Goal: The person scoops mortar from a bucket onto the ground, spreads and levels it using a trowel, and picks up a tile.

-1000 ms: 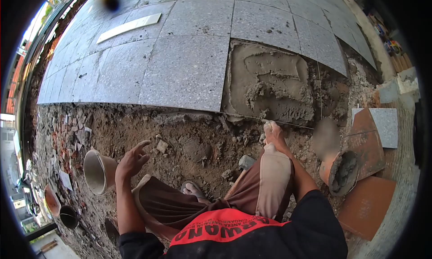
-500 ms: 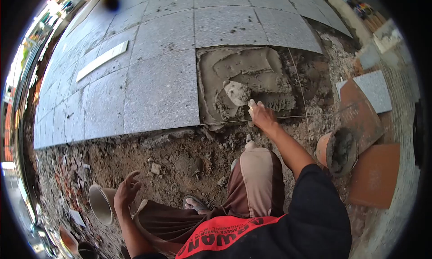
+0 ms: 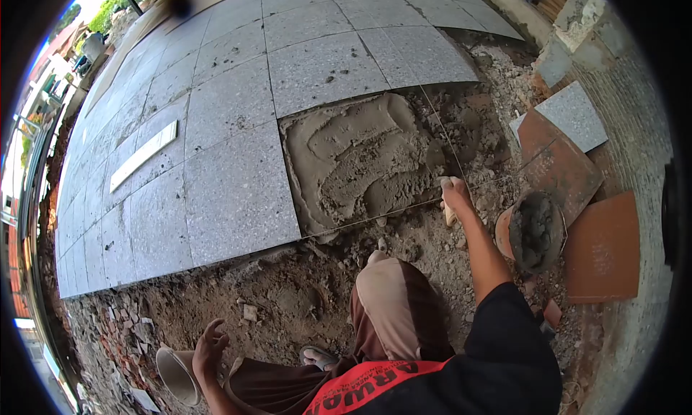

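My right hand (image 3: pixel 455 197) is closed around the wooden handle of a trowel (image 3: pixel 450 214), at the right edge of a bed of wet mortar (image 3: pixel 360 155). The trowel's blade is hard to make out against the mortar. Grey speckled tiles (image 3: pixel 238 188) border the mortar on its left and far sides. A taut string (image 3: pixel 445 135) crosses over the mortar's right part, and another runs along its near edge. My left hand (image 3: pixel 210 349) hangs open at the lower left, fingers apart and curled, beside an empty-looking bucket (image 3: pixel 177 375).
At the right stands a bucket of mortar (image 3: pixel 533 231), beside brown tiles (image 3: pixel 602 248) and a grey tile piece (image 3: pixel 569 118). A pale strip (image 3: pixel 144 155) lies on the laid tiles. Rubble and soil (image 3: pixel 281 299) stretch along the near side.
My right hand has moved right with the trowel, off the middle of the mortar. The mortar there now shows a rough, spread surface. The view has shifted and turned slightly.
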Demonstrator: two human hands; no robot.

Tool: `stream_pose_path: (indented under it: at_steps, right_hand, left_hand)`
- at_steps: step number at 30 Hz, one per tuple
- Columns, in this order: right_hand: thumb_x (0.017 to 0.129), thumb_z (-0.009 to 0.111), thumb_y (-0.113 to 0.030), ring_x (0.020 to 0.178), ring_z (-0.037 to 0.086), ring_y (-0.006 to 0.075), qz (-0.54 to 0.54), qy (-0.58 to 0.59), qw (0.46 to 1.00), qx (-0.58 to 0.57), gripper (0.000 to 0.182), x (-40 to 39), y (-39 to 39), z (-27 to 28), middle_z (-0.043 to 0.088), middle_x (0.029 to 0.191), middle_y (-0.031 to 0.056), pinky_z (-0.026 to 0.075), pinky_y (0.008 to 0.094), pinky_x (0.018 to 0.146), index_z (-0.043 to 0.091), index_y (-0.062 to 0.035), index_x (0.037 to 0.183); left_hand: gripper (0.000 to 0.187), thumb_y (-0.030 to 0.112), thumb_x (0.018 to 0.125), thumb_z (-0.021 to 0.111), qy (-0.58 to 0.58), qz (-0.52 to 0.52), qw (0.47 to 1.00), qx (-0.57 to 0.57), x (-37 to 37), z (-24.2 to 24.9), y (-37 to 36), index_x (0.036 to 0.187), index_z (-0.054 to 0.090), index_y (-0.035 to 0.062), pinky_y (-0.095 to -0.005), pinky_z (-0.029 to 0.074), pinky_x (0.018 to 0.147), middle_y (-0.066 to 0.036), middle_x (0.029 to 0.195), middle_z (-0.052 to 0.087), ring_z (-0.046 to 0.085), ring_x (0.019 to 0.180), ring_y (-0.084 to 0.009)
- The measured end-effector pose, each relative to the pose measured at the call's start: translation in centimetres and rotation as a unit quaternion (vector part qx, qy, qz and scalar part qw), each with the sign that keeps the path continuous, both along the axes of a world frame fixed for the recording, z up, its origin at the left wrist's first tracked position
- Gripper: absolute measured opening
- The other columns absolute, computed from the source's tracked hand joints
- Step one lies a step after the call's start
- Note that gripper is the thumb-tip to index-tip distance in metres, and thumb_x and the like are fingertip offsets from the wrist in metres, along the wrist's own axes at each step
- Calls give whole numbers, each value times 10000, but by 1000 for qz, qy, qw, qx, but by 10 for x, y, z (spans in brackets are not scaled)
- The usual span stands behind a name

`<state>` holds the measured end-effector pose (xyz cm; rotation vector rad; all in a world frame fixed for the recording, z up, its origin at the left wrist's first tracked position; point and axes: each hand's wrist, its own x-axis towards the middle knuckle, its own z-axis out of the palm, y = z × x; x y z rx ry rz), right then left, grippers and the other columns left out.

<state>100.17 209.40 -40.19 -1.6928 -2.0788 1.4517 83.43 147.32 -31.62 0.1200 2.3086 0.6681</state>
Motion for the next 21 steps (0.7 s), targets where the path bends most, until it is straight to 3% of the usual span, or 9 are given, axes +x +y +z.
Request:
stream_pose_path:
  at_steps: [4,7,10,13,14,16,18,20,21]
  right_hand:
    - [889,431,-231,468,536,194,108,42,993,-9,315,-46,-41,-15,532,698,107,446,327,454,494,21,1066]
    - [873,459,-229,472,552,201,167,73,983,-10,321,-86,-86,-24,574,752,132,444,331,467,495,29,1061]
    - [863,457,-251,571,621,262,229,95,968,-26,320,-128,-100,-45,599,761,167,481,366,507,509,27,1011]
    - [857,461,-250,553,611,251,289,102,951,-35,313,-157,-113,-44,597,757,152,474,358,501,515,24,999]
    - [848,479,-258,521,593,240,309,61,945,-84,342,-155,-113,-16,588,740,138,466,348,495,519,25,1035]
    - [818,520,-284,621,614,251,456,11,889,-46,399,-136,-99,5,610,819,167,473,351,555,528,-33,1129]
    - [789,560,-313,811,591,319,579,120,776,219,404,-99,-74,-19,608,877,150,480,396,709,548,-94,1128]
    - [787,577,-303,792,594,315,646,35,693,318,389,-74,-54,11,591,849,99,488,416,701,543,-158,1146]
    - [787,579,-299,792,594,314,654,23,681,328,392,-74,-45,11,585,854,93,489,416,696,534,-177,1157]
  left_hand:
    - [542,128,753,587,5,3,1000,5,-13,-13,4,1270,427,150,-304,465,681,-93,851,601,609,746,-184]
    - [572,120,747,590,36,-1,999,-7,-8,4,11,1285,406,178,-320,468,681,-102,870,600,607,739,-198]
    - [592,119,740,597,54,5,998,-18,-3,12,17,1291,397,201,-333,471,685,-111,885,601,607,740,-212]
    - [612,121,730,603,77,-7,996,-31,-2,16,19,1296,389,208,-340,472,700,-115,898,603,607,773,-222]
    - [615,120,727,604,93,-16,995,-40,-2,17,19,1297,388,211,-342,471,706,-113,898,603,606,780,-223]
    - [619,122,719,607,105,-7,994,-25,-1,12,11,1292,397,224,-354,467,728,-99,886,605,601,798,-232]
    - [610,126,722,607,76,9,997,-18,3,15,9,1289,405,224,-352,465,731,-93,875,606,601,797,-227]
    - [596,131,727,605,47,17,998,-22,1,20,11,1284,414,219,-346,465,730,-86,861,606,601,795,-215]
    - [597,132,726,606,42,23,999,-21,0,19,12,1284,414,223,-345,464,730,-84,863,607,601,796,-213]
